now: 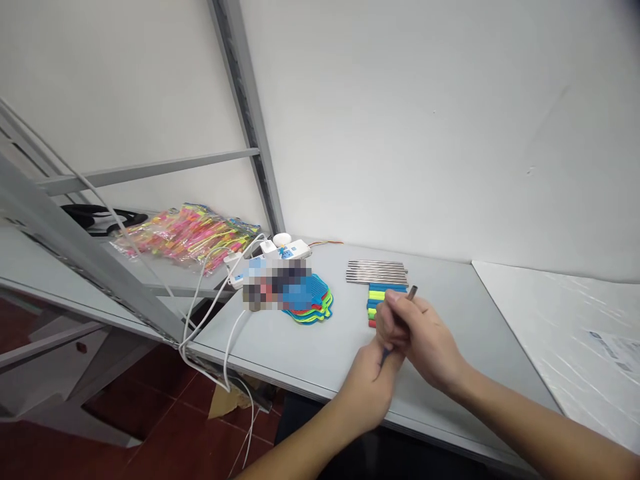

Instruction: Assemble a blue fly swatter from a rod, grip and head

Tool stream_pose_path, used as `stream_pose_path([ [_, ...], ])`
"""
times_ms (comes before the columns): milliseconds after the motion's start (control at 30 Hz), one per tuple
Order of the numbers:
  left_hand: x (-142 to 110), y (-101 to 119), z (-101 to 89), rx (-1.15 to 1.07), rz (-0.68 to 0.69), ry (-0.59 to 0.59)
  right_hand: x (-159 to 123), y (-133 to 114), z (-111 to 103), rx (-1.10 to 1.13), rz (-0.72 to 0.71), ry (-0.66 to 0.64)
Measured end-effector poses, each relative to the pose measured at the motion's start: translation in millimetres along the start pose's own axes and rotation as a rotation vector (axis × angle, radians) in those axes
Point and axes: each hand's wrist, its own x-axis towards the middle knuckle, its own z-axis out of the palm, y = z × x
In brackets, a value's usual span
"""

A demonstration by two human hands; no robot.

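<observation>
My right hand [420, 333] is closed round a slim rod [413, 292], my left hand [371, 383] curled round it below, both on the near side of the coloured tubes [377, 295]! A loose grip could let it twist or slip. Dark grey tip showing, fingers hiding most.

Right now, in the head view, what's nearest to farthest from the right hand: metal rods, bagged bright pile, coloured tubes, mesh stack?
1. Coloured tubes: just behind the right hand.
2. Metal rods: beyond the tubes.
3. Mesh stack: left of the rods.
4. Bagged bright pile: far left.
</observation>
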Motion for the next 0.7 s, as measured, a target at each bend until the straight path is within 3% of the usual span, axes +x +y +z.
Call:
stream_pose_path([
  [100,2,15,-7.1,0.068,0.0,-0.065,-3,-14,-5,-0.051,0.001,-0.026],
  [200,10,42,-20.8,0.068,0.048,-0.145,-6,-42,-8,0.097,-0.025,0.01],
  [300,19,64,-34.2,-0.062,0.026,-0.277,-7,-63,-5,0.251,-0.092,0.089],
  [367,19,65,-37.5,-0.222,-0.026,-0.32,-8,-67,-2,0.326,-0.16,0.149],
  [433,13,56,-34.1,-0.392,-0.046,-0.256,-12,-61,1,0.394,-0.213,0.188],
  [567,-9,30,-16.1,-0.688,-0.064,0.055,-30,-28,11,0.493,-0.258,0.22],
  [700,-26,26,-8.3,-0.828,-0.078,0.294,-48,8,26,0.595,-0.306,0.299],
])
